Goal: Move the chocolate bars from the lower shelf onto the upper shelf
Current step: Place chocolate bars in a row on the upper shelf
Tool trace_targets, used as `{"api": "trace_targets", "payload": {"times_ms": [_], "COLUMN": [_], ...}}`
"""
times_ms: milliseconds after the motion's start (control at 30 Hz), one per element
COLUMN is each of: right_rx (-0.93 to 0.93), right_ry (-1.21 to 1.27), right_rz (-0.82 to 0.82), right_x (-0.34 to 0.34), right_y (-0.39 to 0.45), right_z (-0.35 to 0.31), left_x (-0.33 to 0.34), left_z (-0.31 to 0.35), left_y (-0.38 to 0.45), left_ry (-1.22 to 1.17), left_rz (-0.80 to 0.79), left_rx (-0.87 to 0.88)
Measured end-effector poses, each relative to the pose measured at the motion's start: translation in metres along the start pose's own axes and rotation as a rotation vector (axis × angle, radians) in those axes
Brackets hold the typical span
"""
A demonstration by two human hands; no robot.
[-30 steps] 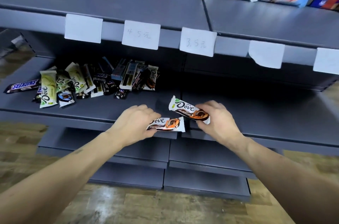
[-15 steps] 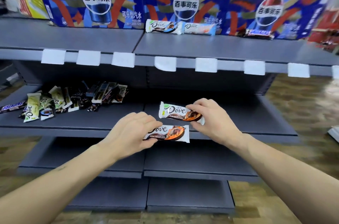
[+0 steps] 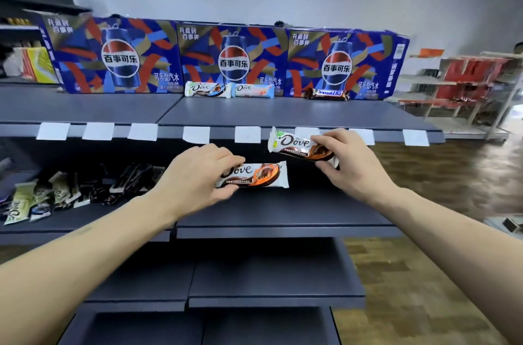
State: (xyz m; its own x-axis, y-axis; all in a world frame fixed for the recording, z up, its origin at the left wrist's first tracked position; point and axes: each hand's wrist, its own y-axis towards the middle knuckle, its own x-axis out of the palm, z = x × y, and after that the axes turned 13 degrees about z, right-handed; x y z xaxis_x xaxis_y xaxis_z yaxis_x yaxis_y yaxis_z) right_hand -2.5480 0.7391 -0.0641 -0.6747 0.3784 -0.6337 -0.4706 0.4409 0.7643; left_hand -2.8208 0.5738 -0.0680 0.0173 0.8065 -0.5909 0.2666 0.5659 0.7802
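Your left hand [image 3: 198, 175] pinches one Dove bar [image 3: 256, 176] over the lower shelf [image 3: 283, 211]; your right hand [image 3: 343, 159] grips another Dove bar [image 3: 294, 145] at the upper shelf [image 3: 283, 115] front edge. Bare shelf lies ahead, before the three bars [image 3: 208, 90] against the Pepsi boxes [image 3: 232, 59].

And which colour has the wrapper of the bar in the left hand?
White with brown and orange, on the Dove bar in the left hand; head view.

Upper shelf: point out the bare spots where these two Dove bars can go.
The grey upper shelf is bare along its front, ahead of the white Dove bar, pale blue Dove bar and brown Snickers bar. Its left half is bare too. The back is crowded with blue Pepsi cartons.
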Motion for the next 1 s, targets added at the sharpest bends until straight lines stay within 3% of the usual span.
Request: {"api": "trace_targets", "payload": {"times_ms": [433, 1000], "right_rx": [-0.048, 0.023], "right_ry": [-0.045, -0.080], "right_rz": [0.022, -0.057], "right_x": [0.004, 0.097], "right_y": [0.071, 0.173], "right_z": [0.032, 0.124], "left_x": [0.019, 0.136], "left_z": [-0.016, -0.103], "left_y": [0.069, 0.167], "left_ry": [0.039, 0.013], "left_rz": [0.049, 0.049], "left_rx": [-0.042, -0.056]}}
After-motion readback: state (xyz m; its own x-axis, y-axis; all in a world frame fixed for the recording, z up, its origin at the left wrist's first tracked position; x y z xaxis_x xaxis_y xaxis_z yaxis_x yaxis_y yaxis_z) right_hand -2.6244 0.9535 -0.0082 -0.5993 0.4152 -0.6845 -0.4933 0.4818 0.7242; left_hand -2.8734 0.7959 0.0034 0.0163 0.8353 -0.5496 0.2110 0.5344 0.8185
